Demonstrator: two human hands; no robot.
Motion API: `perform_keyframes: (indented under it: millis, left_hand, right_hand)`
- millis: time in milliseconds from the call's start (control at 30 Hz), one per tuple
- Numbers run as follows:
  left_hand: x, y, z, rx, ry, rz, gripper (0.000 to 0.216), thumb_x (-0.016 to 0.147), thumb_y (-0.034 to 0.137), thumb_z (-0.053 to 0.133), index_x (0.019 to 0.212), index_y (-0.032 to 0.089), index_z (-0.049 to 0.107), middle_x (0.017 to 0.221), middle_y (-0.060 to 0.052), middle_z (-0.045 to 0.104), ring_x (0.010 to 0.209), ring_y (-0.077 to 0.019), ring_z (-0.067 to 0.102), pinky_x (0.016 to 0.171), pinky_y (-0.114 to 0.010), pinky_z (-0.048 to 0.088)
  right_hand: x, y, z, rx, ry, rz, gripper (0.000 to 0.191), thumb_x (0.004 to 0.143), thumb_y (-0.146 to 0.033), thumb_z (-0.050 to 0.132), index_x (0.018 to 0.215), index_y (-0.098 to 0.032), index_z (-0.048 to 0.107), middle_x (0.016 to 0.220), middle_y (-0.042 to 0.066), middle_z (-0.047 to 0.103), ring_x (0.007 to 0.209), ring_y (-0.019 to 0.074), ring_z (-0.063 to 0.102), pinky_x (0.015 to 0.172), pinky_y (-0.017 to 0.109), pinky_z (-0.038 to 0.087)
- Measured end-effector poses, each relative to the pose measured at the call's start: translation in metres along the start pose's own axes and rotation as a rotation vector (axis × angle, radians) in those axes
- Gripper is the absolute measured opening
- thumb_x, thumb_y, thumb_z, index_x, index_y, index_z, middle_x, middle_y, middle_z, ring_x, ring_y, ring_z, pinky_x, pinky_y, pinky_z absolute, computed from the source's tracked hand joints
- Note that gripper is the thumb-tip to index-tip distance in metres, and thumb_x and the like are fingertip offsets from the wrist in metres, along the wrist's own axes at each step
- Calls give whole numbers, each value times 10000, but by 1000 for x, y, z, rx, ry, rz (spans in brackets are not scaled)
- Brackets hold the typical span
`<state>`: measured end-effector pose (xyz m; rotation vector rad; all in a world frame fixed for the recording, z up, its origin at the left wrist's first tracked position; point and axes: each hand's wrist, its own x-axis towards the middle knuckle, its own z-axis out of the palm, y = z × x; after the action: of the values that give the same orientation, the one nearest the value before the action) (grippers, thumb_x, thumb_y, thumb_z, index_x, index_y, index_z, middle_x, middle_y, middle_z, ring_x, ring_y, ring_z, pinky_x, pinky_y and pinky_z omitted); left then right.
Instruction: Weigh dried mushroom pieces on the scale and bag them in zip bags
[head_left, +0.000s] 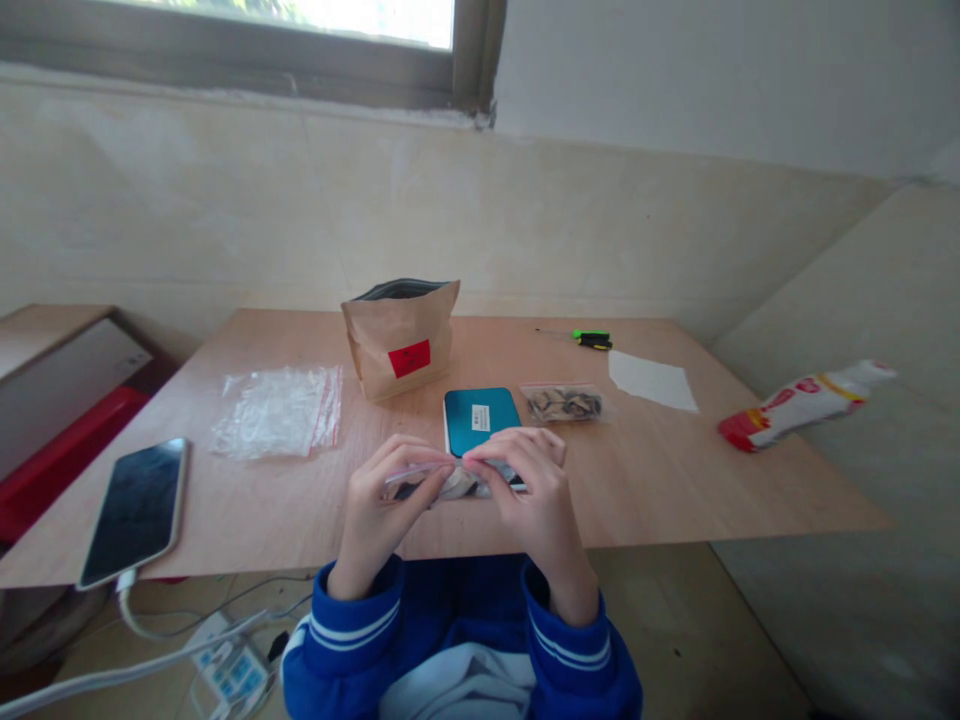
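Near the table's front edge, my left hand (pixel 390 495) and my right hand (pixel 529 480) pinch the top edge of a clear zip bag (pixel 454 487) between thumbs and fingers, their tips almost meeting. Pale and dark pieces show inside the bag, partly hidden by my hands. Just behind it lies a blue-green flat square device (pixel 459 412) with a white label, perhaps a scale; its front part is covered by my hands. To its right lies a filled zip bag (pixel 562 403) of brownish dried slices.
A brown paper pouch (pixel 375 345) with a red label stands open at the back. Empty clear bags (pixel 277 410) and a plugged-in phone (pixel 139 510) lie left. Right are screwdrivers (pixel 592 338), white paper (pixel 652 380) and a bottle (pixel 802 408) lying near the edge.
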<state>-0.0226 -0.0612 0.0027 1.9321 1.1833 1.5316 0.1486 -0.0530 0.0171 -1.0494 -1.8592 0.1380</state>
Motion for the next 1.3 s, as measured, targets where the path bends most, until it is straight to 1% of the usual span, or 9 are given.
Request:
perform_keyframes:
  millis: [300,433,567,667,733,867,1033,1133,1300]
  left_hand:
    - [0,3,10,2,12,-3,34,830,167,649,838,190,673,809,-18,676,751,-123,647,667,-224,520]
    - [-1,-1,14,33,44,0,13,829,191,653,823,191,665,798,-18,674,761,-128,642,694,-233,521]
    - [-3,-7,14,-64,34,-142,73,843,254,644,854,184,662,790,-19,664,679,-116,629,587,-209,509]
    - [-6,-8,14,-176,-27,-249,122,866,294,614,884,178,647,773,-9,653,585,-93,603,508,-190,489]
    - [-7,-8,13,-215,-63,-260,144,896,307,568,921,182,636,805,-15,661,632,-99,627,547,-191,505]
    - [-9,-9,10,-237,-41,-271,197,924,321,521,1067,197,576,889,-31,689,800,-132,673,677,-223,536]
    - [-9,-16,6,-117,-37,-275,178,873,347,602,824,177,626,745,-8,684,656,-107,644,588,-192,500]
    - [-9,-17,5,-92,-30,-251,188,860,354,617,808,177,650,722,-4,689,629,-107,637,576,-193,496]
    - [-10,-16,2,-40,3,-227,219,899,339,557,841,182,698,707,-2,695,615,-107,630,568,-191,491]
  right_hand:
    - [-1,3,5,-21,53,-14,186,900,-124,567,741,-217,593,723,-27,670,798,170,610,883,365,339]
    - [-1,1,4,-20,42,-3,175,898,-125,551,752,-214,588,725,-18,662,793,175,604,862,362,351]
    - [1,-4,2,50,-50,36,35,877,-177,597,860,-207,602,839,2,688,835,178,617,892,366,359]
    - [1,-3,3,72,-86,37,55,877,-204,628,931,-215,622,900,-2,715,865,175,634,919,364,350]
    - [0,1,5,61,-74,19,11,889,-220,629,890,-227,637,850,-18,722,819,167,636,901,358,355]
    - [-2,9,8,34,-26,-15,100,893,-246,628,795,-222,625,744,-32,706,734,156,621,849,344,367]
    - [-3,13,10,-9,7,2,153,917,-218,586,767,-227,611,722,-39,695,725,156,614,877,364,345]
    - [-3,13,11,-31,7,7,185,929,-192,554,759,-235,611,724,-39,698,749,165,615,911,380,333]
    - [-2,15,8,2,13,65,135,905,-233,605,774,-234,639,764,-29,723,749,168,617,844,354,368]
